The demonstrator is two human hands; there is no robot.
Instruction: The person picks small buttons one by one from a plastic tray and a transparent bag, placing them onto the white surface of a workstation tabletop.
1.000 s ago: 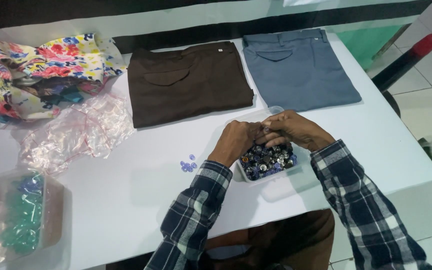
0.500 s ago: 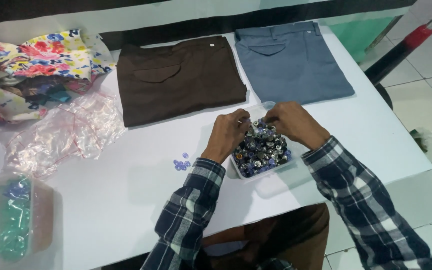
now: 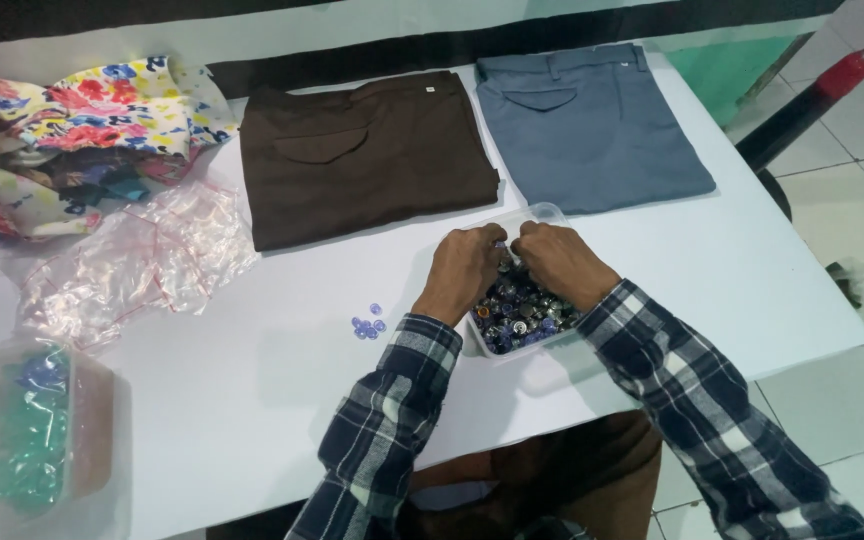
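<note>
Working over the clear plastic tub (image 3: 542,214) of mixed buttons (image 3: 522,312) at the near edge of the white table (image 3: 252,400), we have our left hand (image 3: 464,268) and right hand (image 3: 562,262) meeting above it, fingertips pinched together on something too small to make out. Beyond it lie brown trousers (image 3: 367,155) and grey-blue trousers (image 3: 592,125); loose blue buttons (image 3: 367,322) sit left of the tub.

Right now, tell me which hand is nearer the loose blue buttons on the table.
Left. The left hand sits just right of the loose blue buttons; the right hand is farther right, over the clear container.
</note>
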